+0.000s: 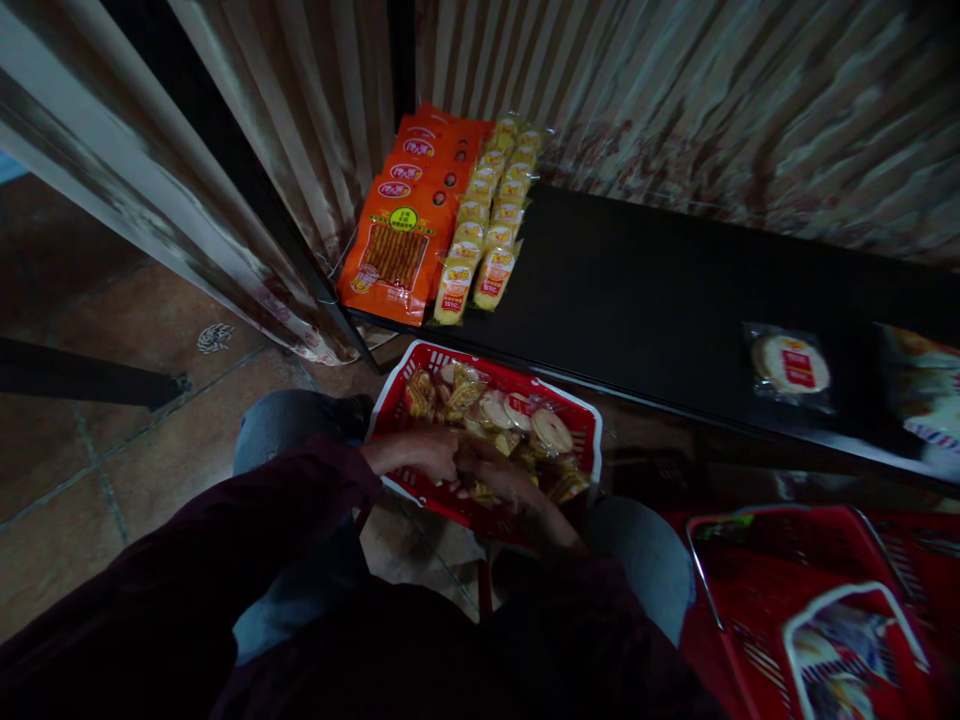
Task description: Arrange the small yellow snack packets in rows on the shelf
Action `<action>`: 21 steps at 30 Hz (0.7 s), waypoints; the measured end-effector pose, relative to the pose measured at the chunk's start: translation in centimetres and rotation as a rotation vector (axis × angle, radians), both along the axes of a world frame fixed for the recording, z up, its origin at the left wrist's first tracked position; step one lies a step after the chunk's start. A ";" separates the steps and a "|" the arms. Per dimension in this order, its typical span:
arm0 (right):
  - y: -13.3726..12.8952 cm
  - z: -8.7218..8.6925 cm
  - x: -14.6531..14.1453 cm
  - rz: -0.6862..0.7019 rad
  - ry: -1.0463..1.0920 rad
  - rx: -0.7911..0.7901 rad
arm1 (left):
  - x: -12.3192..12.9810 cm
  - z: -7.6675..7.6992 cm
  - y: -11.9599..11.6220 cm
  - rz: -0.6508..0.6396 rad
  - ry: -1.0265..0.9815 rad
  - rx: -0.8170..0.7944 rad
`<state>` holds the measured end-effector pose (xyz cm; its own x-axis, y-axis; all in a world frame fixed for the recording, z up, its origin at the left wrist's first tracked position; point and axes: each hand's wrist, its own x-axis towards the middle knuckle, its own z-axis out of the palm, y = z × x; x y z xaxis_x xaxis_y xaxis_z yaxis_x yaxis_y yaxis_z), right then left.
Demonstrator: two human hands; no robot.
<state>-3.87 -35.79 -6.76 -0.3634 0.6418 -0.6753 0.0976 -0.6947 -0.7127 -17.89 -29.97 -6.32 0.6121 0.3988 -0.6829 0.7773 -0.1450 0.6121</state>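
Observation:
Both my hands meet over a red basket (pixel 600 440) with a white rim, which sits between my knees. My left hand (pixel 435 455) reaches in from the left with its fingers curled down; what they hold, if anything, is hidden. Right beside it, my right hand (pixel 499 475) has its fingers bent among the packets, and I cannot make out what is in them. Around them in the basket lie several clear-wrapped yellow ridged snacks (pixel 422 392) and pale round wrapped biscuits (pixel 551 430).
A black shelf (pixel 637 270) runs behind the basket. On it stand orange snack bags (pixel 397 250), two rows of yellow wrapped snacks (pixel 469 235), a round packet (pixel 791 362) and a blurred bag (pixel 926 390). More red baskets (pixel 795 560) stand at right. A metal post (pixel 225 130) rises at left.

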 end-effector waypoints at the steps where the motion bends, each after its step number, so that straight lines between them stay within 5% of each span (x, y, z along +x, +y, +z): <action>1: 0.4 0.5 0.7 -0.014 0.019 -0.002 | -0.1 0.7 0.6 0.003 -0.060 -0.009; 3: 1.4 1.2 1.9 -0.171 -0.029 0.057 | -0.1 1.8 1.8 0.121 -0.151 0.035; 7: 2.5 1.5 2.8 -0.560 -0.349 0.306 | 0.9 2.1 3.1 0.574 -0.150 -0.008; 11: 2.2 0.5 2.3 -0.525 -0.541 0.526 | 2.1 1.3 3.1 0.882 -0.350 -0.087; 17: 1.4 -2.0 1.0 -0.252 -0.672 0.681 | 2.1 0.8 2.4 0.620 -0.340 0.130; 21: 1.9 -3.0 1.8 -0.263 -0.856 0.830 | 1.7 1.6 2.3 0.542 -0.123 0.441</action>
